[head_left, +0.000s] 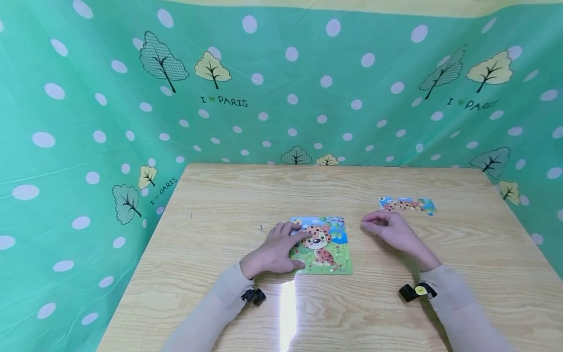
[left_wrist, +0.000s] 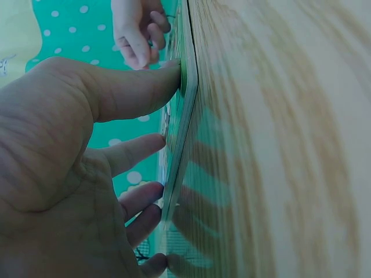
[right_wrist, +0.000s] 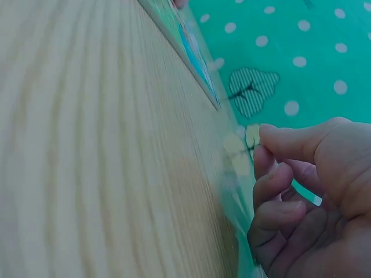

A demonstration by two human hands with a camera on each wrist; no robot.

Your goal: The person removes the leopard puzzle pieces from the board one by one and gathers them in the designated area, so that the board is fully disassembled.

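On tbl point(head_left: 211, 195), L hand point(head_left: 276, 252) overlaps puzzle point(head_left: 324, 255), cloth point(head_left: 308, 63) behind.

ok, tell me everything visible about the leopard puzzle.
The leopard puzzle is a thin, roughly square board with a pale, wood-like edge, lying flat on the table. Its picture shows a sitting, spotted leopard on green, with blue at upper right. The left hand touches its left side, thumb and fingers spread, hiding part of the picture.

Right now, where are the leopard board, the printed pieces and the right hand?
Leopard board point(head_left: 324, 255), head view: leopard's body.
Printed pieces point(head_left: 406, 205), head view: spotted middle part.
Right hand point(head_left: 394, 231), head view: back of the hand.
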